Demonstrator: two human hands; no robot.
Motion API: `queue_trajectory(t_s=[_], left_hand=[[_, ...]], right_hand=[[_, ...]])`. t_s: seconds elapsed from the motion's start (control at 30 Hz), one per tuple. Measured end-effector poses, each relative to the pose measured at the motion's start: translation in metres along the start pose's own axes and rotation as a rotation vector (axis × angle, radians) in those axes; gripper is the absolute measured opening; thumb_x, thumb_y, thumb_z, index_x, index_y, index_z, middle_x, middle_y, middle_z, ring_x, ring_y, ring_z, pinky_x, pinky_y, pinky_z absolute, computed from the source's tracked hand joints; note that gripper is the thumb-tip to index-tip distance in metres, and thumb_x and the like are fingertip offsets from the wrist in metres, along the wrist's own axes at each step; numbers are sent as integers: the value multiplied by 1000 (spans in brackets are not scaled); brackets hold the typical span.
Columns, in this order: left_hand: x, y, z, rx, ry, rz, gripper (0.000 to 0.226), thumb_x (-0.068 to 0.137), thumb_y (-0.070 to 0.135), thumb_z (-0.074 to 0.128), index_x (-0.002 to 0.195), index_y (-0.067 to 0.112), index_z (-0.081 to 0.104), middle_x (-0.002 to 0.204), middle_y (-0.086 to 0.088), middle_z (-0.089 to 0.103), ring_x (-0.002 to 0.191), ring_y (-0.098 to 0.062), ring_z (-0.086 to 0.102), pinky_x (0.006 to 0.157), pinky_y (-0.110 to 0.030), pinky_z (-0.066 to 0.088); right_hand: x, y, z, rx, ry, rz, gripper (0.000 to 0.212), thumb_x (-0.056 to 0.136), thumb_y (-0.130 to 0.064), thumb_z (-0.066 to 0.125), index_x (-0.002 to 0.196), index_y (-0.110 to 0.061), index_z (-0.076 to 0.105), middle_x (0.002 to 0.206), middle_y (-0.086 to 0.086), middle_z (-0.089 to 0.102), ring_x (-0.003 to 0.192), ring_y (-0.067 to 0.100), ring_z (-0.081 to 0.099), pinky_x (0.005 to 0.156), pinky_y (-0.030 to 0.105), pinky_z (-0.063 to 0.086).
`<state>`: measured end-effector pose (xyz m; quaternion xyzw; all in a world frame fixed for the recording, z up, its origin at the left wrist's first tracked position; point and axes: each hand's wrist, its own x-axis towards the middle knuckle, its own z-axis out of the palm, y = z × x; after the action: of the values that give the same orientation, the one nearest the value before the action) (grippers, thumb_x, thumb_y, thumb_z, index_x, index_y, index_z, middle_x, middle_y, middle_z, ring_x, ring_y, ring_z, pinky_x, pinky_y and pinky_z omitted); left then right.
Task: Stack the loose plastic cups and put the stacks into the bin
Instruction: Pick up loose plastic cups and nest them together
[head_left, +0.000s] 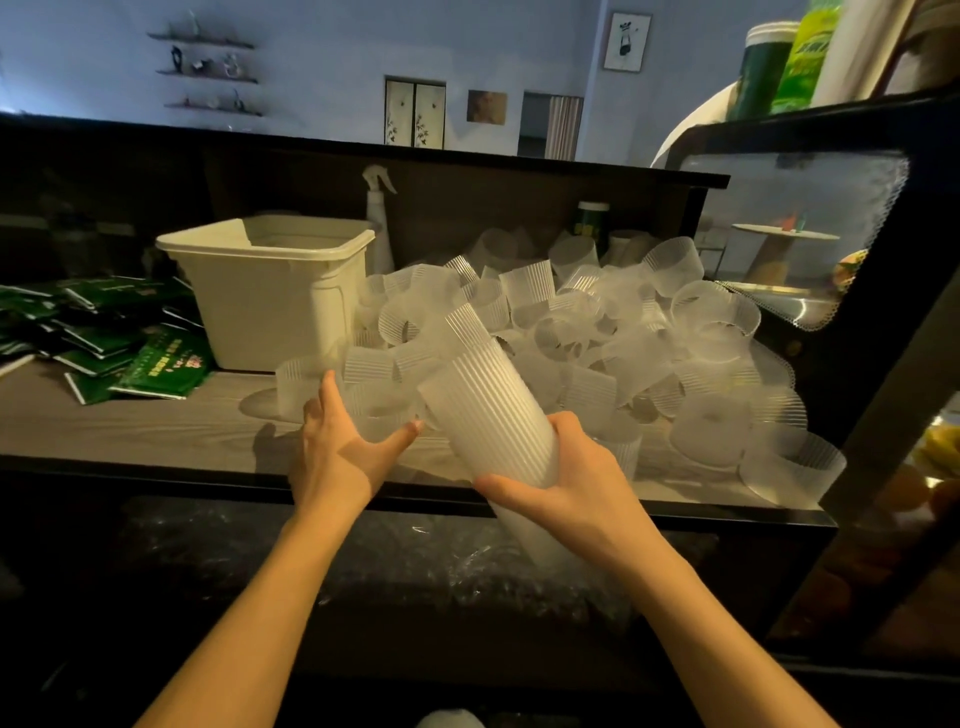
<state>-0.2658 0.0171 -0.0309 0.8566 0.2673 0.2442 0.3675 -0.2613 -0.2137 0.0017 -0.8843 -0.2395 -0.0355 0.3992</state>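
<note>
Stack of ribbed cups (488, 410) tilted, just right of the bin (270, 296), its lower end below the desk (156, 415) edge. Right hand (566, 483) fingers wrapped round the stack's lower part. Left hand (337, 441) fingers curled on a loose cup (374, 410) at the stack's left. Loose cup pile (623, 332) right of the bin. Green packets (104, 338) left of the bin, spray bottle (379, 218) behind it.

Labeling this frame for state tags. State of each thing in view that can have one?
right hand: grips the cup stack
cup stack: nested, tilted, held above the counter
left hand: fingers on a loose cup, grip unclear
loose cups: unstacked, piled on the counter
bin: upright, open, contents hidden
spray bottle: upright behind the bin
green packets: scattered heap left of the bin
</note>
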Motion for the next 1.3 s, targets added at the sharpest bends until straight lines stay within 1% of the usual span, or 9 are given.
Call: queue_trajectory(t_s=[0.13, 0.27, 0.43, 0.7, 0.83, 0.93, 1.07, 1.17, 1.3], left_hand=[[2, -12, 2, -133, 68, 70, 92, 76, 57, 75, 148, 22, 29, 138, -9, 46, 122, -29, 48, 91, -45, 48], [2, -26, -19, -570, -48, 40, 70, 76, 53, 76, 131, 17, 53, 112, 4, 64, 105, -17, 63, 79, -28, 50], [4, -25, -49, -1043, -168, 52, 59, 86, 43, 64, 136, 13, 54, 126, -9, 65, 120, -21, 61, 102, -37, 45], [0, 10, -73, -942, -243, 252, 35, 88, 37, 62, 121, 26, 63, 114, 5, 72, 113, -14, 64, 92, -31, 49], [4, 12, -77, -843, -244, 323, 60, 79, 54, 63, 131, 26, 60, 123, 5, 68, 119, -14, 61, 105, -41, 45], [3, 15, -73, -765, -303, 396, 47, 86, 57, 53, 126, 34, 60, 122, 12, 68, 117, -6, 60, 105, -36, 43], [8, 13, -70, -741, -354, 385, 85, 74, 86, 47, 144, 37, 45, 135, 13, 59, 125, -8, 55, 106, -41, 46], [18, 16, -76, -912, -287, 325, 101, 67, 81, 62, 152, 33, 33, 143, 6, 54, 126, -15, 57, 103, -41, 48], [35, 26, -86, -1118, -135, 329, 51, 88, 52, 52, 130, 24, 57, 120, -3, 68, 113, -19, 65, 93, -32, 53]], right_hand=[[2, -1, -1, 63, -43, 36, 68, 68, -69, 72, 112, -26, 42, 102, -15, 54, 88, 4, 58, 66, 22, 52], [2, 2, 0, 54, -62, 57, 67, 69, -71, 70, 111, -26, 43, 102, -15, 54, 88, 4, 59, 69, 25, 55], [7, -5, 1, -21, -154, 7, 65, 68, -68, 72, 111, -27, 43, 103, -14, 54, 89, 7, 60, 76, 35, 59], [33, -37, -1, -177, -232, -147, 74, 66, -71, 70, 117, -26, 42, 105, -14, 54, 93, 9, 58, 80, 38, 57], [46, -47, -3, -164, -255, -177, 77, 65, -69, 72, 123, -28, 42, 109, -14, 54, 97, 9, 58, 83, 38, 57], [54, -52, -3, -105, -261, -168, 75, 67, -67, 74, 123, -29, 41, 108, -15, 54, 94, 9, 60, 81, 35, 59], [68, -62, -1, -53, -274, -170, 71, 69, -62, 76, 122, -32, 39, 110, -17, 51, 96, 7, 57, 81, 29, 57], [82, -77, 3, -17, -289, -212, 69, 72, -57, 76, 123, -32, 36, 109, -20, 48, 96, 5, 57, 78, 24, 56], [107, -106, 7, 61, -229, -308, 73, 73, -52, 77, 126, -27, 33, 109, -17, 48, 96, 8, 59, 79, 29, 59]])
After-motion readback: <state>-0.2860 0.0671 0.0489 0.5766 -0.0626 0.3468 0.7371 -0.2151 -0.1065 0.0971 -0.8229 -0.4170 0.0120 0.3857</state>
